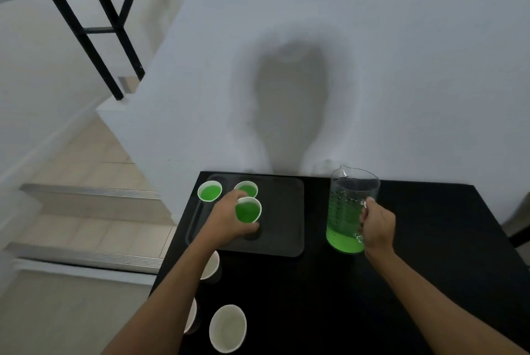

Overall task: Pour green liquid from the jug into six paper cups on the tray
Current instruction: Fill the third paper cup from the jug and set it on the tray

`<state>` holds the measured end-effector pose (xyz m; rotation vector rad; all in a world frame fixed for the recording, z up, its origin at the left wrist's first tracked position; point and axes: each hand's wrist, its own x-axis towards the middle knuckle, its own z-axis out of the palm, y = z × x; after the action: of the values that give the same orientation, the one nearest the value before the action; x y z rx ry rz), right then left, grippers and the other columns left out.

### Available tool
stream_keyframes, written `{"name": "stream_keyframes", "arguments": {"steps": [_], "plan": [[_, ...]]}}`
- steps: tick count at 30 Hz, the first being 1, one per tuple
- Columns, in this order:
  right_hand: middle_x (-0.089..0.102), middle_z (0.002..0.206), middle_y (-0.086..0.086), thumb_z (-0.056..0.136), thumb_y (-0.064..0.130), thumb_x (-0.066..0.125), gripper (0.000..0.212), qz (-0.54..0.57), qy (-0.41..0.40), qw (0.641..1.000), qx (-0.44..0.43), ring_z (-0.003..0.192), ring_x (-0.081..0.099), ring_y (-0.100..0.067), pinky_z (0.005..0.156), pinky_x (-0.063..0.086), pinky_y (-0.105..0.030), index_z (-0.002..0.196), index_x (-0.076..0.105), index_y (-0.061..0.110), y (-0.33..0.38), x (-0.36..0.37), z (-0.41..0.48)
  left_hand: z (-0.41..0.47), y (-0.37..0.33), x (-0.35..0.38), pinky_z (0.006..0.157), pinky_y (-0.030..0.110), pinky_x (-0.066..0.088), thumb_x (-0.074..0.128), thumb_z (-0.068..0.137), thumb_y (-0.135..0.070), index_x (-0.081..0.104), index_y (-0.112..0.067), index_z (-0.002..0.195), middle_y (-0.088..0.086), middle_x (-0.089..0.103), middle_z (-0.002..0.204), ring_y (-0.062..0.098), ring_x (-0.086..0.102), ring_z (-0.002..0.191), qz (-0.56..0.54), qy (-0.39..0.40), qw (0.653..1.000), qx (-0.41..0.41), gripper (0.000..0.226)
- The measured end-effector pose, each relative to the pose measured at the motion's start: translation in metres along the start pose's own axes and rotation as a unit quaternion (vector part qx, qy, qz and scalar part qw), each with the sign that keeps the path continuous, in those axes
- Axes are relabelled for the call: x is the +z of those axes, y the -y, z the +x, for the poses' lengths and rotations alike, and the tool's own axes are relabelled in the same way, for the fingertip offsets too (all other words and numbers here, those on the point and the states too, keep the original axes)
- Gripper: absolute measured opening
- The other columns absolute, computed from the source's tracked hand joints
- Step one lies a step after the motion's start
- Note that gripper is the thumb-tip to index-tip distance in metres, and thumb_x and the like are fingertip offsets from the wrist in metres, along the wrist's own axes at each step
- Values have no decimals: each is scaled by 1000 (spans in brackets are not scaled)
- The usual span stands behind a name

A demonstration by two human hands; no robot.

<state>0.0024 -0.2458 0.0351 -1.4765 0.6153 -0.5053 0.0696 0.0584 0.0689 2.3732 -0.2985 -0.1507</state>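
Left hand (226, 218) is closed around a white paper cup of green liquid (248, 210) on the dark rectangular tray (286, 211), whose right half is free. Right hand (377, 224) grips the handle of the clear plastic measuring jug (348, 211), upright on the black table (372, 297). Nearer, three empty white paper cups (228, 329) stand by the table's left edge. Two filled cups (209, 190) stand at the tray's far left, near the white wall (372, 67).

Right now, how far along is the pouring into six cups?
About halfway. Two filled cups stand at the far left of the tray. The left hand holds a third filled cup over the tray. The right hand grips the jug, upright on the table, with green liquid low in it. Three empty cups wait off the tray.
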Motion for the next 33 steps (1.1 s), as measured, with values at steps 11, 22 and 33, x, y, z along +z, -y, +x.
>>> {"name": "stream_keyframes", "arguments": {"steps": [11,22,33], "plan": [[38,52,-9,98,14,43,43,-39,-37,998,-23,42,33,-14,44,26,-28,58,49,-1,-23,12,0,0,35,-18,64,4,35,88,63,-20,56,-24,109,-10,60,95,-2,54,81,2,-19,999,-50,56],[38,50,-8,97,14,43,44,-39,-60,997,-18,42,34,-14,48,27,-32,54,46,6,-38,21,6,19,39,-13,64,3,38,87,63,-19,56,-21,110,-5,62,101,1,55,83,-3,-5,1000,-27,57],[36,48,-7,99,14,42,47,-61,-55,996,-29,45,34,-19,47,26,-32,52,44,7,-47,18,12,54,15,16,75,9,39,84,57,-31,54,-29,106,-10,62,104,3,58,91,-27,13,999,16,58]]}}
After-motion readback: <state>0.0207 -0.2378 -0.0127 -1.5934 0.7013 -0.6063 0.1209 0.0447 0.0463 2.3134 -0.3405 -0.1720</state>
